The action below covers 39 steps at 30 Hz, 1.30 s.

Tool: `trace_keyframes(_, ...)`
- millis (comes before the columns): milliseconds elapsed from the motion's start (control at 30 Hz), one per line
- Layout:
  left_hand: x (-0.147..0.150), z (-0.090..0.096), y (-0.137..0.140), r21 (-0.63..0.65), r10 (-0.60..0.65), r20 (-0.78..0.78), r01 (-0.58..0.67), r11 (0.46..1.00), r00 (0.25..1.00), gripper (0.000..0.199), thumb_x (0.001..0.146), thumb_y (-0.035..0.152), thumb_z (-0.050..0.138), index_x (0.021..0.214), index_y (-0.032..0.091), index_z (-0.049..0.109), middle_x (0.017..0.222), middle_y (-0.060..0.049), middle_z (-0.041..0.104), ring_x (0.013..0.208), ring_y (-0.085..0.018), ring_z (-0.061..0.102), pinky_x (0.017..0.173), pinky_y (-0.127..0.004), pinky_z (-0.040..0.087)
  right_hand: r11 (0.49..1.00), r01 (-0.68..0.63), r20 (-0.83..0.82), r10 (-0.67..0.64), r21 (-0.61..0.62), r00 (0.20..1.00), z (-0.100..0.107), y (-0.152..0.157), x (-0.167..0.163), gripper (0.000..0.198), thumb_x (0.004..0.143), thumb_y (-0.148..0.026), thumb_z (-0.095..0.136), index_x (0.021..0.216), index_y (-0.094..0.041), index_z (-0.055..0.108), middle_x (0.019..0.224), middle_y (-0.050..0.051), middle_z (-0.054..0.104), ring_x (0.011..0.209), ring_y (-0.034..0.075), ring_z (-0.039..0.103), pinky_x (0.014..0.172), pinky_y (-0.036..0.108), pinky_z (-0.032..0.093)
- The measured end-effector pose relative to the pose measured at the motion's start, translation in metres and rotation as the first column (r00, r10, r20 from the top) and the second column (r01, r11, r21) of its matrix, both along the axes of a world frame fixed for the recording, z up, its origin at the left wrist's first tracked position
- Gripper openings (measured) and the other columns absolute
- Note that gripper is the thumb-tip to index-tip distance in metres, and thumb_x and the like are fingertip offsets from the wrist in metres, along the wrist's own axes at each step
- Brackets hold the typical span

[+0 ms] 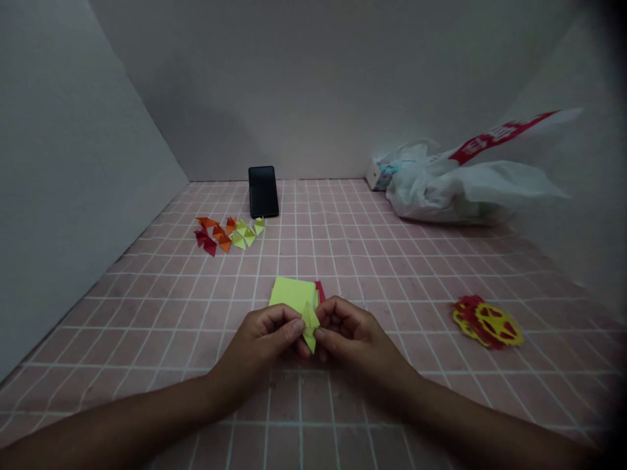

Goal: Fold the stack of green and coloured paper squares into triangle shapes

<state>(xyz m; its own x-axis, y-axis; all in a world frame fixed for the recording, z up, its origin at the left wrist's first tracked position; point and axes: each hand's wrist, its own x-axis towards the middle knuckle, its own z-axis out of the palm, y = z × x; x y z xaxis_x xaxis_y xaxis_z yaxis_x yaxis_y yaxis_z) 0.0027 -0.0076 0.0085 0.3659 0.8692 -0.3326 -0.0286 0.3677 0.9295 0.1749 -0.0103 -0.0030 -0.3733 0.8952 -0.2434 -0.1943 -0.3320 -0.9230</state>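
A small folded piece of yellow-green origami paper [309,326], shaped like a narrow diamond, is pinched between my two hands. My left hand [267,336] grips its left side with thumb and fingers. From the right, my right hand [360,336] holds the other edge, fingers curled behind it. Just beyond my fingertips lies a stack of square yellow paper [292,292], with a bit of red paper [320,291] sticking out at its right. My hands cover the near part of the stack.
Several small folded paper pieces [224,236] in red, orange and pale yellow lie at the far left. Behind them a black phone [263,191] leans. White plastic bag [441,189] and box [379,175] sit back right; red and yellow cut-outs [490,323] lie right on the pink tiled surface [362,254].
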Motion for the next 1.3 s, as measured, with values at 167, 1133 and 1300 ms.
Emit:
trace_keyframes(167,0.000,-0.001,0.000,-0.006,-0.028,0.016,0.028,1.000,0.999,0.023,0.085,0.034,0.062,0.072,0.015,0.062,0.068,-0.002,0.067,0.068,-0.015,0.062,0.072,-0.028,0.047,1.000,0.008,0.007,-0.008,-0.008,1.000,-0.003,0.000,0.002,0.022,0.080,-0.032,0.067,0.078,-0.019,0.049,0.066,-0.005,0.056,0.054,0.008,0.050,0.053,0.021,0.038)
trace_keyframes(1133,-0.003,-0.008,0.001,-0.029,-0.023,0.076,0.025,0.999,0.997,0.023,0.086,0.035,0.062,0.076,0.014,0.062,0.063,0.001,0.063,0.059,-0.010,0.057,0.061,-0.021,0.045,0.999,-0.037,0.094,0.038,-0.007,0.995,0.003,-0.005,0.001,0.026,0.080,-0.034,0.063,0.067,-0.017,0.049,0.056,-0.003,0.055,0.047,0.007,0.044,0.047,0.021,0.031)
trace_keyframes(1300,-0.002,-0.007,0.003,-0.018,-0.028,0.075,0.029,0.999,0.997,0.023,0.085,0.035,0.063,0.075,0.014,0.062,0.062,0.001,0.063,0.059,-0.010,0.058,0.061,-0.021,0.045,0.999,-0.050,0.088,0.051,-0.018,0.995,0.000,-0.005,0.001,0.025,0.080,-0.035,0.063,0.068,-0.017,0.050,0.056,-0.002,0.056,0.045,0.007,0.044,0.046,0.021,0.031)
